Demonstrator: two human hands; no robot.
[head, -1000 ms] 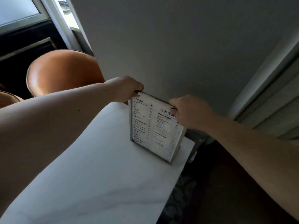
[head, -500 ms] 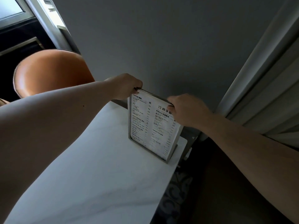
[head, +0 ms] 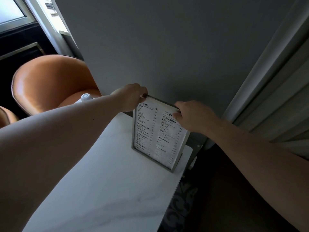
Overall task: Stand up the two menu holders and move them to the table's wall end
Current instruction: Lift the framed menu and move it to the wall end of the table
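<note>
A metal-framed menu holder (head: 157, 136) stands upright on the white marble table (head: 103, 185), at the far end close to the grey wall (head: 167, 47). Its printed menu page faces me. My left hand (head: 132, 96) grips the top left corner of the frame. My right hand (head: 190, 114) holds the top right edge, fingers over the rim. A second holder may stand right behind this one, but I cannot tell from here.
An orange leather chair (head: 50, 84) sits left of the table, with a small white round device (head: 86, 97) beside my left forearm. A window frame (head: 41, 22) is at the upper left. Grey panelling (head: 275, 97) rises on the right, over dark floor (head: 217, 198).
The holder stays upright at the wall end with both hands on its top. My view has shifted slightly, showing more of the chair and the white device.
</note>
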